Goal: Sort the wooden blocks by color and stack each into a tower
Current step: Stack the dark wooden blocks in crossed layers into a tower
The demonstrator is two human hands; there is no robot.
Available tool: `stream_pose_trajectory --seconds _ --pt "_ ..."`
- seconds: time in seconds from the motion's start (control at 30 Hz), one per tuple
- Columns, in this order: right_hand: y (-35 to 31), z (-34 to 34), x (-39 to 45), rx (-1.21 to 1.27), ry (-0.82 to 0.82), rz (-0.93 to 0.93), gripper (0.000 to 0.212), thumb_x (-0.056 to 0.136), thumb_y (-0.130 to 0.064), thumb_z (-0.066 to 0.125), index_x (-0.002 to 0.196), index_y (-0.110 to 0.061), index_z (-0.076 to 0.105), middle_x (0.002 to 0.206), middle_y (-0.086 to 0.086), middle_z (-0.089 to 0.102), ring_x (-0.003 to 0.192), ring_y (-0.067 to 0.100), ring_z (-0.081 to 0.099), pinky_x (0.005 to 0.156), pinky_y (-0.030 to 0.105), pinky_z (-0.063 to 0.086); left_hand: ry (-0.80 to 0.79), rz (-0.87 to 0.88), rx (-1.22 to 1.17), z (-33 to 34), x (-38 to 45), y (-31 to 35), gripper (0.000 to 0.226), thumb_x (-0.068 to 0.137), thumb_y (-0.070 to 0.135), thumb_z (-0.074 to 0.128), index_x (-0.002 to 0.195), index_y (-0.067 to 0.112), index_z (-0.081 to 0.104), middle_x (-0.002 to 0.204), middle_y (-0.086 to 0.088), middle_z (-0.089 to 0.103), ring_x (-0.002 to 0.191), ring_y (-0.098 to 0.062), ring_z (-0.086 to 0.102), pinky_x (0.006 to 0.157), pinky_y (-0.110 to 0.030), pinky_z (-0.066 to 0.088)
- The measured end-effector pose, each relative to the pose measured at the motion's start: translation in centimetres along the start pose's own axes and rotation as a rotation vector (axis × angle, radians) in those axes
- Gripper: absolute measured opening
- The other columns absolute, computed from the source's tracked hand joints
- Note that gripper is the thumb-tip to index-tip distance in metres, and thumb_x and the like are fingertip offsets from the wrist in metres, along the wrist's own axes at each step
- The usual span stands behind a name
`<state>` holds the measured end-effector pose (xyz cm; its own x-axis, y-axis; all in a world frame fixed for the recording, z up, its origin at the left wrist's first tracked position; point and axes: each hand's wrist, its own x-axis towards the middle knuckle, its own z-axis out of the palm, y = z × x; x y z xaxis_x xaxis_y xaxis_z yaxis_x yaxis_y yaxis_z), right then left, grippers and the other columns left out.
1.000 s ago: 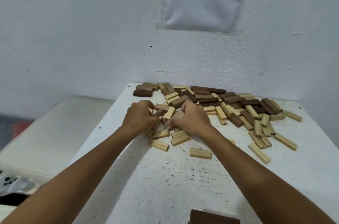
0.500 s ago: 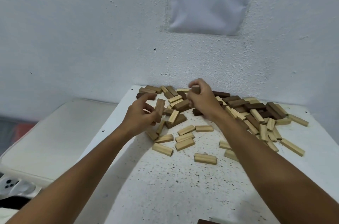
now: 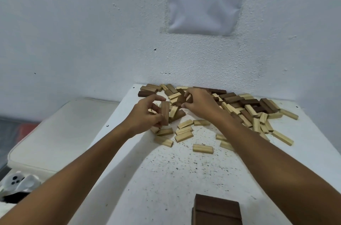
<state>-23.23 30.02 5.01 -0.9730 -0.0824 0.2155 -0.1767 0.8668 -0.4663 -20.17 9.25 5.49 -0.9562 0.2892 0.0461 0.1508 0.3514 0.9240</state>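
Right hand [image 3: 198, 104] lowered onto pile, pinching dark block [image 3: 181, 98], left hand [image 3: 145, 114] gripping upright brown block [image 3: 165, 112].

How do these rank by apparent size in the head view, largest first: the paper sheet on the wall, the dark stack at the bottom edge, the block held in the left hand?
1. Paper sheet
2. Dark stack, though it is nearest the camera and cut off by the frame
3. Block in the left hand

Pale tan blocks [image 3: 184, 136] are seen mixed with dark brown blocks [image 3: 249, 102] on a white table [image 3: 166, 178] flecked with black specks; a dark brown stack [image 3: 216, 210] is seen nearest, a white wall [image 3: 73, 31] behind.
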Motion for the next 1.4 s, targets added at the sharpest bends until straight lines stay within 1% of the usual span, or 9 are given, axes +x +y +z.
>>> stream_pose_trajectory --seconds 0.17,0.27,0.43,0.6,0.77,0.93,1.1,1.27,1.4 --pt "0.2 -3.7 -4.6 0.189 0.060 0.040 0.028 0.082 -0.024 0.076 0.106 -0.020 0.062 0.093 -0.006 0.068 0.076 0.010 0.065 0.075 0.037 0.056 -0.096 0.027 0.009 1.5 -1.6 3.0 0.046 0.083 -0.011 0.062 0.119 0.017 0.057 0.094 -0.016 0.059 0.075 -0.031 0.069 0.074 -0.048 0.061" --pt "0.5 -6.1 -7.8 0.199 0.088 0.065 0.040 0.082 -0.029 0.076 0.119 -0.023 0.063 0.101 -0.005 0.069 0.077 0.004 0.063 0.075 0.032 0.055 -0.181 0.063 0.019 3.1 -2.8 5.1 0.045 0.083 -0.012 0.062 0.119 0.015 0.058 0.097 -0.020 0.057 0.078 -0.034 0.070 0.073 -0.047 0.061" --pt "1.2 -9.6 -14.0 0.293 0.184 0.125 0.041 0.082 -0.027 0.076 0.121 -0.021 0.063 0.102 -0.009 0.063 0.078 0.002 0.062 0.065 0.020 0.048 -0.243 0.130 0.022 5.7 -5.1 8.9 0.047 0.079 -0.016 0.063 0.118 0.011 0.059 0.088 -0.013 0.059 0.087 -0.036 0.069 0.074 -0.047 0.061" --pt "2.0 -12.8 -20.8 0.354 0.266 0.205 0.034 0.083 -0.024 0.076 0.114 -0.022 0.064 0.091 -0.005 0.064 0.060 -0.001 0.059 0.055 0.016 0.041 -0.325 0.225 -0.009 8.4 -8.6 13.8 0.046 0.079 -0.016 0.066 0.117 0.010 0.060 0.088 -0.016 0.061 0.080 -0.028 0.068 0.073 -0.039 0.061" --pt "2.4 -15.1 -27.2 0.369 0.341 0.298 0.023 0.084 -0.024 0.074 0.105 -0.019 0.065 0.070 0.000 0.061 0.043 0.000 0.051 0.041 0.014 0.037 -0.376 0.313 -0.022 12.9 -13.4 16.9 0.046 0.077 -0.017 0.063 0.114 0.009 0.061 0.078 -0.009 0.060 0.071 -0.035 0.066 0.074 -0.046 0.060" --pt "3.7 -15.6 -32.5 0.366 0.368 0.434 0.018 0.086 -0.021 0.070 0.100 -0.014 0.062 0.057 -0.003 0.058 0.048 0.015 0.051 0.045 0.026 0.040 -0.428 0.326 0.010 19.0 -17.6 16.3 0.042 0.076 -0.007 0.061 0.107 0.020 0.058 0.079 -0.003 0.063 0.063 -0.021 0.066 0.070 -0.046 0.061" --pt "5.5 -14.2 -37.1 0.358 0.320 0.612 0.020 0.086 -0.026 0.069 0.099 -0.012 0.061 0.069 0.001 0.064 0.054 0.016 0.053 0.047 0.026 0.040 -0.489 0.242 0.043 23.7 -20.5 13.5 0.024 0.088 0.009 0.056 0.110 0.019 0.056 0.074 0.004 0.065 0.054 -0.006 0.061 0.055 -0.022 0.049" --pt "6.8 -12.0 -39.8 0.365 0.256 0.744 0.023 0.083 -0.023 0.074 0.097 -0.011 0.061 0.069 0.001 0.064 0.049 0.015 0.054 0.044 0.025 0.041 -0.502 0.131 0.106 26.4 -21.2 10.9 0.027 0.090 0.010 0.054 0.116 0.017 0.058 0.070 0.006 0.063 0.057 -0.005 0.058 0.053 -0.016 0.044" --pt "7.1 -10.9 -39.9 0.357 0.261 0.792 0.024 0.081 -0.021 0.075 0.097 -0.012 0.060 0.063 0.006 0.058 0.036 0.014 0.049 0.039 0.022 0.039 -0.525 0.080 0.139 27.3 -20.7 9.8 0.033 0.085 0.007 0.059 0.117 0.017 0.059 0.080 0.003 0.067 0.074 -0.015 0.065 0.072 -0.030 0.057"
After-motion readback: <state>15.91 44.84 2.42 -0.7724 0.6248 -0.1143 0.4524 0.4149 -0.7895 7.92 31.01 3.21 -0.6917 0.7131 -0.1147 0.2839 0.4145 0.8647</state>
